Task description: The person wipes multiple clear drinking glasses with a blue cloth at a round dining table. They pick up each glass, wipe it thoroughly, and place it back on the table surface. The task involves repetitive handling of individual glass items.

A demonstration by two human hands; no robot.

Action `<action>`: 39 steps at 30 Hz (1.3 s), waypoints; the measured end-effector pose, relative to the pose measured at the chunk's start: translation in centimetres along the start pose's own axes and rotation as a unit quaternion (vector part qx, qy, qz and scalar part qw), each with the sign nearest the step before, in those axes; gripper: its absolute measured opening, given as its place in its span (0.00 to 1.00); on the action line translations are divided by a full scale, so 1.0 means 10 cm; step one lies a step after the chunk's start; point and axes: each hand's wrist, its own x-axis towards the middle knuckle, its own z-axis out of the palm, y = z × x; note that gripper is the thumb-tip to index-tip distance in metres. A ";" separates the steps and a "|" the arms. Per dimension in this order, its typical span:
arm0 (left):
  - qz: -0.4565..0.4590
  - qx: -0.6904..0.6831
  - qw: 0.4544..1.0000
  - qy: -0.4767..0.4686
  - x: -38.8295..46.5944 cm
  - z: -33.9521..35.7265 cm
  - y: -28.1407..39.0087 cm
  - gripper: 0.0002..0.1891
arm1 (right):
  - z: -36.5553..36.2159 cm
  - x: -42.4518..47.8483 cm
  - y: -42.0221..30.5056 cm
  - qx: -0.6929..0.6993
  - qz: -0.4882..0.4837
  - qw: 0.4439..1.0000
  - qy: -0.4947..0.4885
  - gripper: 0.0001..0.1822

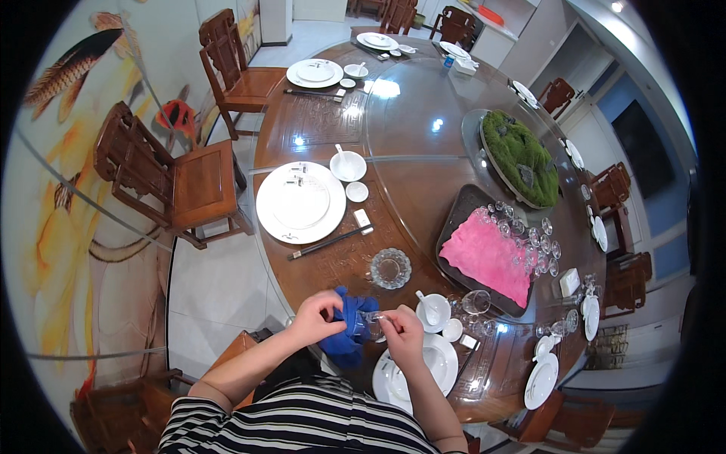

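Observation:
In front of my body, my left hand (320, 319) grips a blue cloth (344, 340) that wraps part of a clear glass vessel (372, 324). The fingers of my right hand (400, 329) pinch the glass at its uncovered end. Stacked white plates (442, 363) lie under and beside my right forearm. A white bowl with a spoon (434, 313) and a small white dish (452, 330) are just right of that hand. Beyond the cloth sits a scalloped glass dish (391, 268) on the wooden table.
A dark tray (454, 221) with a pink cloth (488, 255) and several stemmed glasses (533, 238) stands on the glass turntable, near a moss centrepiece (519, 156). A place setting with plates (300, 202) and black chopsticks (332, 242) lies ahead left. Wooden chairs (204, 176) surround the table.

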 end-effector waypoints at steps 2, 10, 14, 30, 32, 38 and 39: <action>-0.005 0.040 0.999 0.015 0.03 -0.22 -0.28 0.16 | 0.24 0.07 -0.15 0.006 0.005 1.000 0.000 0.02; -0.393 -0.640 0.630 -0.197 -0.13 -0.56 -0.58 0.12 | 0.91 0.65 -0.59 -0.093 -0.208 0.966 -0.122 0.05; -0.333 -0.761 0.519 -0.202 -0.04 -0.60 -0.62 0.09 | 1.07 0.84 -0.63 -0.170 -0.274 0.926 -0.198 0.05; -0.146 -0.237 0.958 0.063 0.46 -1.05 0.12 0.14 | 0.75 1.11 -0.73 -0.287 -0.314 0.882 -0.204 0.14; -0.225 -0.286 0.927 0.092 0.49 -1.07 0.20 0.13 | 0.67 1.15 -0.61 -0.192 -0.249 0.935 -0.164 0.15; -0.237 -0.529 0.815 0.001 0.80 -1.25 0.53 0.13 | 0.68 1.26 -0.40 0.343 0.176 0.923 -0.016 0.19; -0.175 -0.286 0.942 -0.029 0.91 -1.27 0.58 0.13 | 0.70 1.29 -0.42 0.389 0.182 0.903 0.009 0.20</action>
